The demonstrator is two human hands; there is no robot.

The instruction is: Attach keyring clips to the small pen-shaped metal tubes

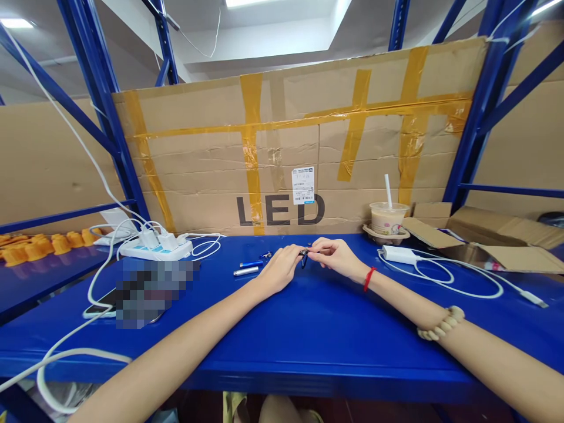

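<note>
Over the middle of the blue tabletop (pixel 282 329), my left hand (pixel 280 269) and my right hand (pixel 337 257) meet with closed fingers. Between the fingertips of both is a small dark metal piece (pixel 304 255) with a dark part hanging below it. Its exact kind is too small to make out. Left of my left hand lie a silver tube (pixel 245 271), a slim blue tube (pixel 251 264) and a tiny blue and metal part (pixel 266 255). A red cord and a beaded bracelet are on my right arm.
A white power strip (pixel 154 248) with plugs and cables stands at left, behind a phone (pixel 102 310). At right are a lidded drink cup (pixel 388 218), a white adapter (pixel 400 254) with its cable, and an open cardboard box (pixel 520 257). A large cardboard panel (pixel 198 170) closes the back.
</note>
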